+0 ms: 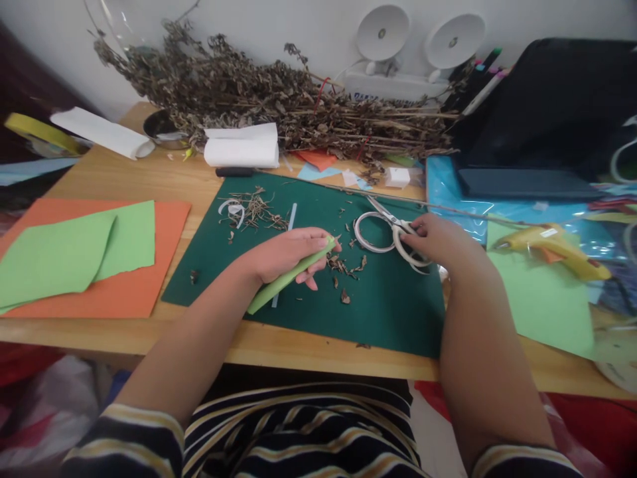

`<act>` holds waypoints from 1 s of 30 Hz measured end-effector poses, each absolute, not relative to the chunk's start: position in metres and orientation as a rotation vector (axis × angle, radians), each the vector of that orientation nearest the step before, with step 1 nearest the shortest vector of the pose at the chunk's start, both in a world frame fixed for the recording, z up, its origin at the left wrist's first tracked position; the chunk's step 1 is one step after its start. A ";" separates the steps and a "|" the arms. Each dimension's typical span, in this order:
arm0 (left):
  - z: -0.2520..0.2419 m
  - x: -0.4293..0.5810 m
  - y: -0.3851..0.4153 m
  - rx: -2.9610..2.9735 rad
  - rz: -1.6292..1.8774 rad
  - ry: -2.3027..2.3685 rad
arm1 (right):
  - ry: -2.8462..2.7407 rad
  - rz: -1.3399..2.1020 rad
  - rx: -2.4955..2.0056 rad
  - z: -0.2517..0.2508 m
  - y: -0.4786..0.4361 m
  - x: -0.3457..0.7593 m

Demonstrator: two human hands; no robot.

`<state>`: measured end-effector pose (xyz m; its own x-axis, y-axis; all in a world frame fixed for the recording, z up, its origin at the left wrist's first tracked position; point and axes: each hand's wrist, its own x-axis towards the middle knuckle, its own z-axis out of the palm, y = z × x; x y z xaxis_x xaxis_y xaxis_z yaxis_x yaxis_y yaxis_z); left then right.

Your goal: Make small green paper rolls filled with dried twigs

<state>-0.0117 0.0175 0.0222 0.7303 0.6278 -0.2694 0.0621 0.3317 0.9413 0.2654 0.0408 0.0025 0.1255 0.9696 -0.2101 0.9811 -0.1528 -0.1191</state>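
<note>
My left hand (283, 255) is closed around a folded strip of green paper (271, 292), which slants over the green cutting mat (398, 318). Thumb on top, it pinches the paper near its upper end. My right hand (445, 242) grips the light handles of a pair of scissors (393, 220) at the mat's right side. Their blades point up and left, slightly apart. A white ring-shaped roll (357, 234) lies against the scissors. Dried leaf bits (343, 265) are scattered between my hands, and a pale strip (292, 216) lies partly under my left hand.
Dry plant stalks (259, 93) stretch along the back. Green sheets (60, 255) rest on orange paper (134, 299) at left. A yellow glue gun (557, 249) sits on green paper (552, 312) at right. A white paper roll (242, 147) stands behind the mat near cut twigs (256, 209).
</note>
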 end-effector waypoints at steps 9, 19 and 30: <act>0.018 -0.011 0.020 1.115 0.509 0.701 | 1.986 -0.251 2.178 0.006 0.041 0.258; 0.017 -0.013 0.025 1.168 0.695 0.858 | 2.386 -0.441 2.534 0.013 0.033 0.250; 0.012 -0.016 0.029 1.368 0.832 1.162 | 2.839 -0.948 1.819 0.017 0.017 0.214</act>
